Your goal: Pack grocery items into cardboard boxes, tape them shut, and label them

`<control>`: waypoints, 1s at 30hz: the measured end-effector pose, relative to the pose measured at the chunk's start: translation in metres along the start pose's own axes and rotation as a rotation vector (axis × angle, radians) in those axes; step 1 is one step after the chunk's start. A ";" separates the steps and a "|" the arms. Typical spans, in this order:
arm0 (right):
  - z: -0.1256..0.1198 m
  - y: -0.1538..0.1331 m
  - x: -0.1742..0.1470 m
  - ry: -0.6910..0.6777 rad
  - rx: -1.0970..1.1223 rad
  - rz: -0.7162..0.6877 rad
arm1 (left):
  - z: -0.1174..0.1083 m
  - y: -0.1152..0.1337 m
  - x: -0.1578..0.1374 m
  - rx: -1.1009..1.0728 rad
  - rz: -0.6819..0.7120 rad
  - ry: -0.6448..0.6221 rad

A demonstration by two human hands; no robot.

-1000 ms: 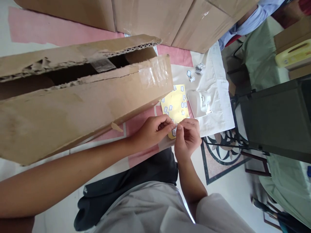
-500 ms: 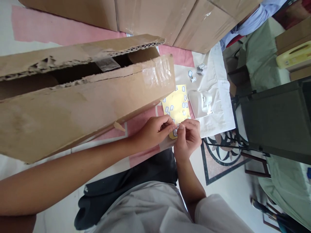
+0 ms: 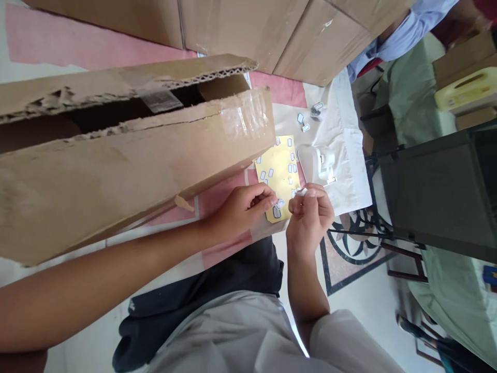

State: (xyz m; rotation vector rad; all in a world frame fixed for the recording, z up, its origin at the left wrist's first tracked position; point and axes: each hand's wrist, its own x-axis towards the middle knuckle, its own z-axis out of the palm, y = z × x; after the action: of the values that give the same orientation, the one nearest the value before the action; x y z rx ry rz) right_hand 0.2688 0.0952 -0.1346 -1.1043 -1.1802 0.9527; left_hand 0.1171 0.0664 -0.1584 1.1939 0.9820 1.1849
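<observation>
A yellow sheet (image 3: pixel 280 173) lies near the table's edge, with several small blue-bordered white labels on it. Over its near part is my left hand (image 3: pixel 254 204), thumb and fingertips pinched at a small whitish piece (image 3: pixel 279 203); what that piece is I cannot make out. One label (image 3: pixel 277 212) lies just below those fingertips. To the right, my right hand (image 3: pixel 310 212) is closed in a pinch, a small white piece (image 3: pixel 302 191) showing at its fingertips. The two hands are apart.
A large torn-edged cardboard box (image 3: pixel 155 160) stands left of the sheet. More cartons (image 3: pixel 240 31) line the back. A white tape dispenser (image 3: pixel 316 163) and loose labelled bits (image 3: pixel 303 123) lie beyond the sheet. A dark panel (image 3: pixel 430 191) stands right; a person's sleeve (image 3: pixel 404 36) shows behind.
My right hand has moved right, away from my left hand, with a small white piece in its fingers. My left hand stays nearly in place over the yellow sheet.
</observation>
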 end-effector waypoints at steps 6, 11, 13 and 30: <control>0.002 0.004 -0.007 0.000 0.074 0.159 | 0.001 -0.003 0.000 0.083 -0.016 -0.014; 0.003 0.003 -0.006 -0.008 0.102 0.179 | 0.001 -0.003 0.001 0.090 -0.005 -0.017; 0.003 0.002 -0.006 -0.020 0.115 0.165 | 0.000 -0.002 0.001 0.078 -0.004 -0.029; -0.007 0.033 0.000 0.018 0.044 0.097 | -0.005 0.009 0.006 0.307 -0.013 -0.045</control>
State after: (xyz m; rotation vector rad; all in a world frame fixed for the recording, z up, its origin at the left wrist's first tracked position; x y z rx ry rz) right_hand 0.2755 0.1015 -0.1669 -1.1411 -1.0942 1.0363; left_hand 0.1119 0.0733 -0.1497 1.4464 1.1644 1.0160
